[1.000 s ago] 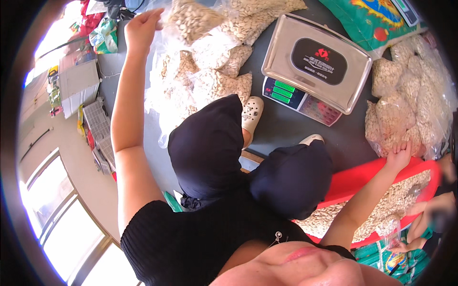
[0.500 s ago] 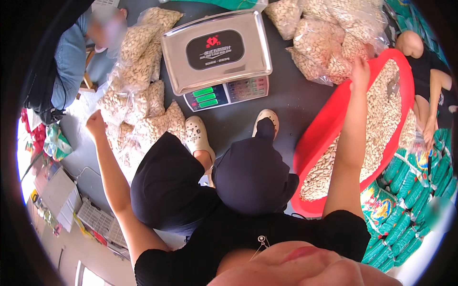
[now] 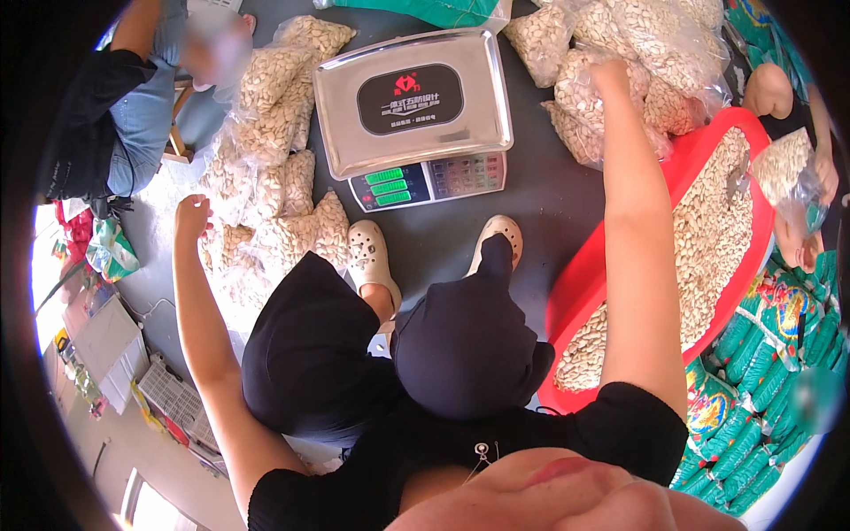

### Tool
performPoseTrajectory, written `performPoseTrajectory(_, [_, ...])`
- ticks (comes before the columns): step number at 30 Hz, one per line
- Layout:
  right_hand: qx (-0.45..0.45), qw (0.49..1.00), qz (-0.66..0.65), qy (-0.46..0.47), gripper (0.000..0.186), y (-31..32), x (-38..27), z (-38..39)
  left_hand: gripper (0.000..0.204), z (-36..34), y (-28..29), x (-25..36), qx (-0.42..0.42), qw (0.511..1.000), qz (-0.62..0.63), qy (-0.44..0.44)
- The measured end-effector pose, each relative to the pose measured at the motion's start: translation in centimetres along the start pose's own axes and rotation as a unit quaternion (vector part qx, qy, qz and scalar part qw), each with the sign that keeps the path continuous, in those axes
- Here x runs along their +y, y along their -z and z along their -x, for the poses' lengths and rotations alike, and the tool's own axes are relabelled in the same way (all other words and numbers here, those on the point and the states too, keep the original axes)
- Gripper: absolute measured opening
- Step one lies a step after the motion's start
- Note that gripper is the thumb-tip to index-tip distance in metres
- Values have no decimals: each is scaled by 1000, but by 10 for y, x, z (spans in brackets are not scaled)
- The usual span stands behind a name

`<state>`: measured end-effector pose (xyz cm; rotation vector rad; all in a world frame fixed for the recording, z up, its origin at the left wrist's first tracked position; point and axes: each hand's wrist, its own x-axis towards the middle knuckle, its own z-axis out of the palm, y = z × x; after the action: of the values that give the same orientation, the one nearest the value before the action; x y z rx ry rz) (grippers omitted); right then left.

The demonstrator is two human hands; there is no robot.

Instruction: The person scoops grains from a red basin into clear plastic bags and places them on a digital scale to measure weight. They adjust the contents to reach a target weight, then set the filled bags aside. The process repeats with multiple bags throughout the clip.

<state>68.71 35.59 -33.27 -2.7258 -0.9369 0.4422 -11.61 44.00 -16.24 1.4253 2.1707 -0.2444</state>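
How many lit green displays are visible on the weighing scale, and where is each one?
3. They are on the left of the weighing scale's front: top display, middle display and bottom display, stacked. The steel tray could hide more.

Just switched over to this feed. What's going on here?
A person's right hand is at the clear bags of pale seeds right of the scale; its grip is unclear. The left hand is beside more filled bags on the left. The scale's display is lit green. Beside a red tub of loose seeds, a co-worker's hand is at a clear bag with seeds inside.
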Motion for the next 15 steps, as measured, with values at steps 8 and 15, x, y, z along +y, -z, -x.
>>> performPoseTrajectory(8, [174, 934, -310, 37, 22, 11, 25, 99, 20, -34, -27, -58, 72, 964, 257, -3])
performPoseTrajectory(15, [-84, 701, -708, -19, 4, 47, 25, 116, 19, -36, -38, -80, 142, 914, 375, -59])
